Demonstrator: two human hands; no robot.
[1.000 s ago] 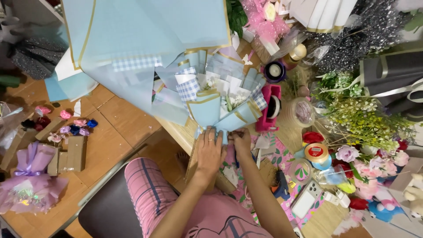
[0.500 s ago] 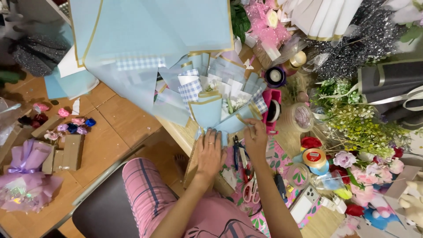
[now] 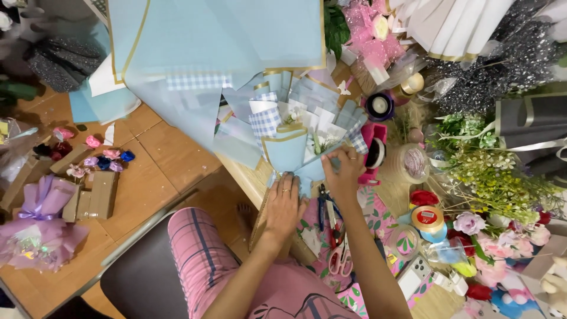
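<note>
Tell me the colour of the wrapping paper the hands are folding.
Light blue with gold edging, some gingham pieces; wrapping paper shows in the head view.

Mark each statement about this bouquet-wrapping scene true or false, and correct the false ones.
1. The left hand lies flat on the base of the blue bouquet. True.
2. The right hand holds the scissors. False: the scissors lie on the table below it; the hand pinches the blue wrapping paper.
3. A ring shows on a finger of the left hand. True.
4. The orange tape roll sits on the left of the bouquet. False: it sits on its right, among the flowers.
5. The purple bouquet is being wrapped. False: it lies on the floor at far left, apart from both hands.
</note>
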